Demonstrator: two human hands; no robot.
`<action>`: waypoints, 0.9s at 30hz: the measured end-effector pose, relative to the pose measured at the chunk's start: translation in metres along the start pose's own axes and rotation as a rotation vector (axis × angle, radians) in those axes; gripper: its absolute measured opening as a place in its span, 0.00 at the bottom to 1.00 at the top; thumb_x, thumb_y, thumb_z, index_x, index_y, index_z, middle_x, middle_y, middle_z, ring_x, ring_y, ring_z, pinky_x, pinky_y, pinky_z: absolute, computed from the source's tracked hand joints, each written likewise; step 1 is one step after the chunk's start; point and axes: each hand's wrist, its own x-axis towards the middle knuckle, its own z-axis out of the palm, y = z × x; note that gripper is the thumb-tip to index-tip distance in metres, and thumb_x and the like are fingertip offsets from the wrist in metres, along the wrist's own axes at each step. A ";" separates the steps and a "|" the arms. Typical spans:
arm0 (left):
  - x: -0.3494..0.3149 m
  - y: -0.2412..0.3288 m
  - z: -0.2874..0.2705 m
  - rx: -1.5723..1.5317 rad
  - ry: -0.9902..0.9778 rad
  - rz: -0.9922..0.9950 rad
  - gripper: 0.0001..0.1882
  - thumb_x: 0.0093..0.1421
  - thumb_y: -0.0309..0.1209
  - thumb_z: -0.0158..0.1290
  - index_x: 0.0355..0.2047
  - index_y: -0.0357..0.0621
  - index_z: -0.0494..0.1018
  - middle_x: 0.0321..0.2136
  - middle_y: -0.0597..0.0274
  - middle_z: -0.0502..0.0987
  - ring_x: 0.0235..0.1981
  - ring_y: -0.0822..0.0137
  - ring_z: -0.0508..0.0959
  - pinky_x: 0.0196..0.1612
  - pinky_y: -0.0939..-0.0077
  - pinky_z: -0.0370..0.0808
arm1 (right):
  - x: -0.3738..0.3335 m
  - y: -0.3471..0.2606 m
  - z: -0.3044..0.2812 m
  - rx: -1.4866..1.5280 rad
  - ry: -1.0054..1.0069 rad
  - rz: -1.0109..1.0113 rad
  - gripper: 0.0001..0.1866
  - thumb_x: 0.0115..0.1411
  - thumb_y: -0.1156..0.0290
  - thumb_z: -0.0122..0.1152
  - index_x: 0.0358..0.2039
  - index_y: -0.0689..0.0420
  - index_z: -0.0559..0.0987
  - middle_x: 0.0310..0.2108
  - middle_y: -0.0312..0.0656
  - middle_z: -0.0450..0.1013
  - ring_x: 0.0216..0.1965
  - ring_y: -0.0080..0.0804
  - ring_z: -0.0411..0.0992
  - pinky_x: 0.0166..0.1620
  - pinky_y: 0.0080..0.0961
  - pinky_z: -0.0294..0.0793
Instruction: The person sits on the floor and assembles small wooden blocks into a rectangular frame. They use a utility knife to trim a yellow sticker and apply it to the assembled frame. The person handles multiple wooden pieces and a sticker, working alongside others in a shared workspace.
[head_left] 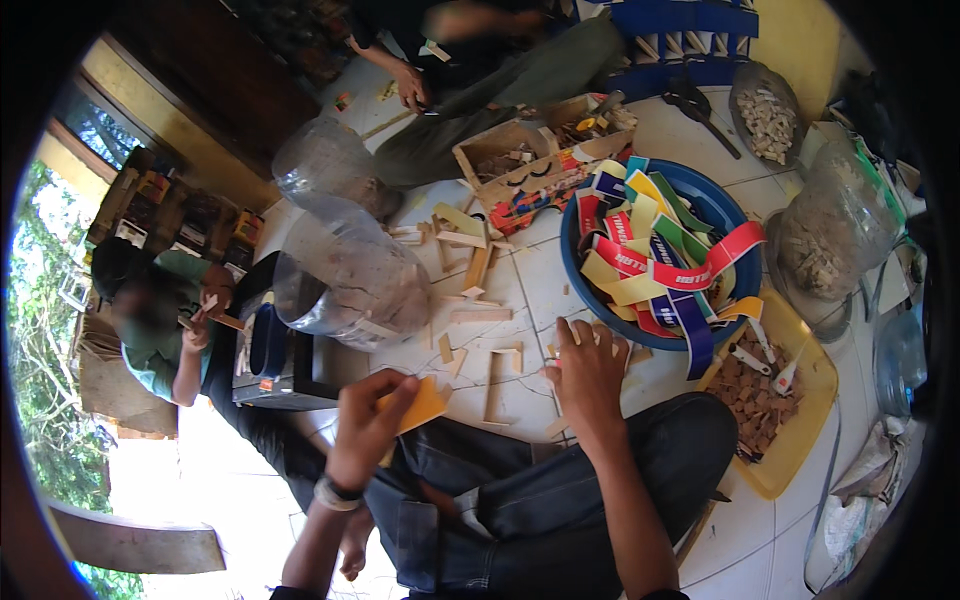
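My left hand (pixel 362 420) is closed round a flat yellow wooden piece (pixel 425 405), held above my crossed legs. The piece sticks out to the right of my fingers, and its near end is partly hidden by the hand. My right hand (pixel 592 385) reaches down to the tiled floor with its fingers apart, among small wooden strips. Its fingertips partly cover what lies beneath them. Left of it, thin wooden strips joined at a corner (pixel 490 385) lie on the tiles. Farther off, several wooden pieces (pixel 478 268) rest in a loose pile.
A blue basin (pixel 570 255) of colourful printed strips stands right, beside a yellow tray (pixel 822 385) of small brown pieces. Clear plastic containers (pixel 350 275) stand left, and a wooden box (pixel 545 160) farther back. One person (pixel 165 310) sits left, another (pixel 410 85) at the far side.
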 end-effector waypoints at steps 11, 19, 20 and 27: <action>0.014 0.022 0.080 -0.388 0.075 0.068 0.11 0.71 0.34 0.56 0.40 0.35 0.75 0.30 0.72 0.77 0.31 0.84 0.70 0.34 0.87 0.67 | 0.006 -0.022 -0.017 1.534 -0.401 0.358 0.16 0.66 0.72 0.68 0.50 0.68 0.80 0.38 0.40 0.80 0.36 0.19 0.78 0.40 0.17 0.77; 0.008 0.039 0.070 -0.505 -0.233 -0.011 0.10 0.70 0.32 0.55 0.43 0.37 0.77 0.35 0.66 0.80 0.38 0.76 0.79 0.45 0.80 0.71 | 0.011 -0.014 -0.027 1.710 -0.200 0.284 0.09 0.66 0.77 0.64 0.44 0.68 0.80 0.38 0.41 0.79 0.42 0.20 0.77 0.48 0.20 0.76; 0.011 0.039 0.071 -0.535 -0.232 -0.022 0.10 0.71 0.32 0.55 0.44 0.36 0.77 0.34 0.65 0.81 0.38 0.75 0.79 0.44 0.80 0.71 | 0.011 -0.015 -0.029 1.723 -0.192 0.278 0.08 0.66 0.77 0.64 0.43 0.68 0.80 0.39 0.41 0.79 0.42 0.20 0.77 0.48 0.20 0.76; 0.016 0.034 0.079 -0.573 -0.181 -0.058 0.14 0.70 0.34 0.57 0.46 0.35 0.79 0.34 0.63 0.83 0.36 0.74 0.81 0.44 0.79 0.72 | 0.013 -0.012 -0.036 1.591 -0.159 0.267 0.09 0.67 0.76 0.63 0.43 0.68 0.80 0.36 0.40 0.80 0.39 0.20 0.77 0.46 0.21 0.78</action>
